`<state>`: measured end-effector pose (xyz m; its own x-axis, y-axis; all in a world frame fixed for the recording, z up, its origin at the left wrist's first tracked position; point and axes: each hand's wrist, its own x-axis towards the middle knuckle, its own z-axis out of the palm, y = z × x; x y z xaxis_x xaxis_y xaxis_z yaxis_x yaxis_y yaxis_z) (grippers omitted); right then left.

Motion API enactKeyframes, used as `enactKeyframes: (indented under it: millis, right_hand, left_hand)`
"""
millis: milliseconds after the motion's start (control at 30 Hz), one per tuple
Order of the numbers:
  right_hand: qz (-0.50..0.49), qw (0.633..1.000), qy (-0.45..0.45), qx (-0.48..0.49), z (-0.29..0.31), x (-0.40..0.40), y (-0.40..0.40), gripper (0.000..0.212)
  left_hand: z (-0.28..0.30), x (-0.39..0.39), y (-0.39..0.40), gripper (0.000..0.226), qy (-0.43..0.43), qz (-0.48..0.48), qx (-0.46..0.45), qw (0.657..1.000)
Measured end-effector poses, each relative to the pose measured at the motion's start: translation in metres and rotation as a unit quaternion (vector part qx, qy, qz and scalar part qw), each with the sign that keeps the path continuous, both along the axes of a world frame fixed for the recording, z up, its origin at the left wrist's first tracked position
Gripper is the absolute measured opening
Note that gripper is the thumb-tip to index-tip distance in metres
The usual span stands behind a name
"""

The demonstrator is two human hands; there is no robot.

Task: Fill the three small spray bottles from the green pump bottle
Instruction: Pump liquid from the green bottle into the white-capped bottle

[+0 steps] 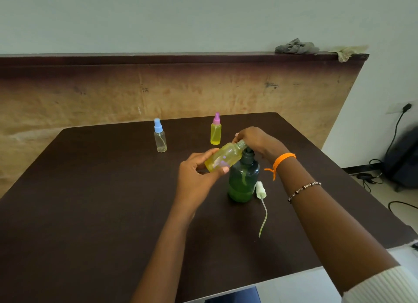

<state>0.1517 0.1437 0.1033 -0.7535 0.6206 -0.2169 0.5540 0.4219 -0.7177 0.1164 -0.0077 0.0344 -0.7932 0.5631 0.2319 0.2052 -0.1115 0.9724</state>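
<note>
While the blue-capped bottle (160, 136) stood clear and unfilled at far left, w/ the pink-capped one (216, 129) already yellow beside it, the left hand (199, 173) gripped the uncapped bottle (225, 159) — tilted, neck at the pump spout. The right hand (256, 141) curled over the green pump bottle (243, 180)'s head; I couldn't tell how firmly. Its sprayer cap (260, 190) lay just right — filling no. 2, I'd judge; next: recap, then blue.

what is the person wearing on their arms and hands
The left hand and forearm are bare, with nothing worn. The right hand is bare too; its wrist carries an orange band with a loose tail, then a beaded bracelet, and a cream ribbed sleeve further up.
</note>
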Motion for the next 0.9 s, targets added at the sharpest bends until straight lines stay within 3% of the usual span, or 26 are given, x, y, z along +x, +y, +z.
enactKeyframes:
  millis: [133, 267, 900]
  right_hand:
    - [0.018, 0.999, -0.028, -0.024, 0.008, -0.002, 0.003, 0.033]
    - [-0.015, 0.998, 0.014, -0.062, 0.004, 0.002, 0.003, 0.028]
    - [0.018, 0.999, 0.035, -0.004, -0.014, -0.009, 0.014, 0.036]
  left_hand:
    - [0.005, 0.002, 0.001, 0.048, 0.004, -0.001, 0.0, 1.0]
    - [0.005, 0.001, 0.001, 0.048, 0.013, 0.005, -0.003, 1.0]
    - [0.003, 0.004, 0.0, 0.047, -0.023, -0.004, -0.001, 1.0]
